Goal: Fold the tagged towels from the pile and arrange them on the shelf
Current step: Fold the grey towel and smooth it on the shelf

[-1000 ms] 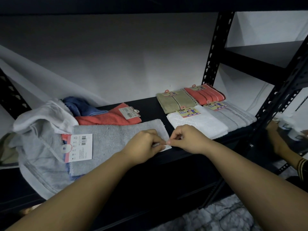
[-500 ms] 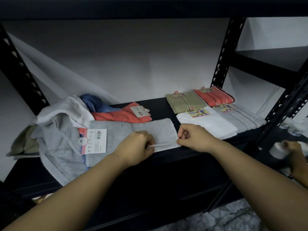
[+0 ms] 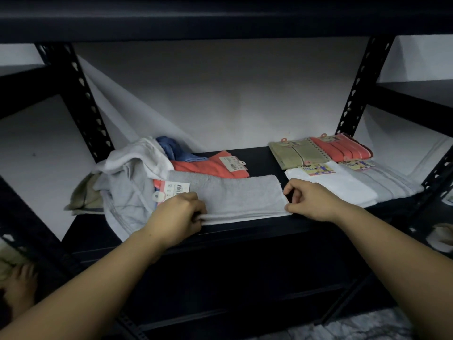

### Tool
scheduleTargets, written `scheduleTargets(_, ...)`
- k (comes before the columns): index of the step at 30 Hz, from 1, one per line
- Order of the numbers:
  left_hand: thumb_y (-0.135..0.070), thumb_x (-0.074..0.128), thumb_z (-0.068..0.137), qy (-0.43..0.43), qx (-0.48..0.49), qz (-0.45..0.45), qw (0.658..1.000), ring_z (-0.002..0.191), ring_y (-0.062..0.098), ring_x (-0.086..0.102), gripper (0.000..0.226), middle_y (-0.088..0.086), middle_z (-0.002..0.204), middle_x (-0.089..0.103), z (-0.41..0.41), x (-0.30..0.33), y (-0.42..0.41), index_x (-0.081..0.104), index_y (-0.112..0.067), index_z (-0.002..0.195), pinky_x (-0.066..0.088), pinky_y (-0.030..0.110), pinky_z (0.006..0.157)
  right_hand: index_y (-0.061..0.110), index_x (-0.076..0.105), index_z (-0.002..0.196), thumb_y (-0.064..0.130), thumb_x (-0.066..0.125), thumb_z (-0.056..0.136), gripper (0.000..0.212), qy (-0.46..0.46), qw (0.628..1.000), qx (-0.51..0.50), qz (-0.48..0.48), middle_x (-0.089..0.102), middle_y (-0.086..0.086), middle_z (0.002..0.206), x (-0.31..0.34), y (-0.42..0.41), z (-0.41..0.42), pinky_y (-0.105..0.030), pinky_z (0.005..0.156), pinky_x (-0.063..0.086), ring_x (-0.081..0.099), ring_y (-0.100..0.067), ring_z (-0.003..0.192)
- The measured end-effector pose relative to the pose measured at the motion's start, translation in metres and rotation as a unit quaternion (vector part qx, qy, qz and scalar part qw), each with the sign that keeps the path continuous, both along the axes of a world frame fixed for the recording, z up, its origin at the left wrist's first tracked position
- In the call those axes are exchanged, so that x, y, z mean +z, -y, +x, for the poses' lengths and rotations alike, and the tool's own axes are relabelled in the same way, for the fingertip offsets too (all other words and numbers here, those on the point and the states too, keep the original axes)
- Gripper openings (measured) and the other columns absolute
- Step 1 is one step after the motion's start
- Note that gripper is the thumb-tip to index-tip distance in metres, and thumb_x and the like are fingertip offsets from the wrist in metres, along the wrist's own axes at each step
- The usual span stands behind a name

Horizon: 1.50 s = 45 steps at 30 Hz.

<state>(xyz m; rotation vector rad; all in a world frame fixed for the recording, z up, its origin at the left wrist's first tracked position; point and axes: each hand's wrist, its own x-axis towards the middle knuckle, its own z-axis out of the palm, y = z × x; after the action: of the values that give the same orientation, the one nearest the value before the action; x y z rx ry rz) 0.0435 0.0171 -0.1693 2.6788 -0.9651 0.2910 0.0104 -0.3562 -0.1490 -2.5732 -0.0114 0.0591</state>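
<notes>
Two hands have moved apart along the grey towel [image 3: 241, 195] at the shelf [image 3: 259, 155] front: left hand [image 3: 177, 215] pinches its near edge by the tag [image 3: 172, 191], right hand [image 3: 310, 201] now pinches the right corner.

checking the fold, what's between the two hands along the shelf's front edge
In the head view, the folded near edge of the grey towel spans from the left hand to the right hand; both pinch it.

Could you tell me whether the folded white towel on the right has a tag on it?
Yes, the white towel carries a colourful tag near its back edge.
</notes>
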Motion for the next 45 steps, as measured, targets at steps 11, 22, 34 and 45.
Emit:
scheduleTargets(11, -0.045, 0.072, 0.086, -0.04, -0.059, -0.033, 0.997, 0.079, -0.001, 0.058, 0.018, -0.015, 0.082, 0.064, 0.006, 0.008, -0.052, 0.082, -0.035, 0.097, 0.048, 0.02, 0.071, 0.042, 0.062, 0.103, 0.028, 0.084, 0.078, 0.035, -0.019, 1.0, 0.001, -0.007, 0.071, 0.006, 0.085, 0.007, 0.0, 0.004, -0.03, 0.072, 0.052, 0.068, -0.016, 0.079)
scheduleTargets(22, -0.048, 0.06, 0.086, -0.076, 0.008, -0.147, 0.986, 0.091, 0.002, 0.066, 0.027, -0.017, 0.092, 0.071, 0.009, 0.027, -0.061, 0.081, -0.033, 0.094, 0.054, 0.029, 0.084, 0.028, 0.066, 0.103, 0.017, 0.079, 0.081, 0.027, 0.067, 0.997, -0.035, 0.008, 0.067, 0.002, 0.097, 0.018, -0.037, 0.014, -0.03, 0.076, 0.05, 0.065, -0.022, 0.089)
scheduleTargets(34, -0.061, 0.007, 0.095, -0.011, 0.094, 0.082, 0.992, 0.16, 0.024, 0.003, 0.084, 0.006, 0.172, 0.007, 0.04, -0.017, -0.005, 0.015, -0.015, 0.165, -0.005, 0.043, 0.127, 0.023, 0.009, 0.166, 0.061, 0.031, 0.104, 0.076, 0.032, 0.991, 0.058, -0.118, 0.004, -0.003, 0.174, -0.034, -0.171, 0.042, -0.051, 0.129, 0.004, 0.001, -0.02, 0.161)
scheduleTargets(45, -0.068, -0.002, 0.09, -0.023, 0.099, 0.1, 0.99, 0.158, 0.016, -0.013, 0.089, 0.002, 0.172, -0.008, 0.039, -0.019, -0.003, -0.001, -0.02, 0.165, -0.016, 0.038, 0.125, 0.005, 0.023, 0.162, 0.042, 0.033, 0.108, 0.066, -0.006, 0.993, -0.064, -0.1, 0.011, -0.013, 0.172, -0.034, -0.073, 0.037, -0.047, 0.127, 0.014, 0.013, -0.029, 0.159)
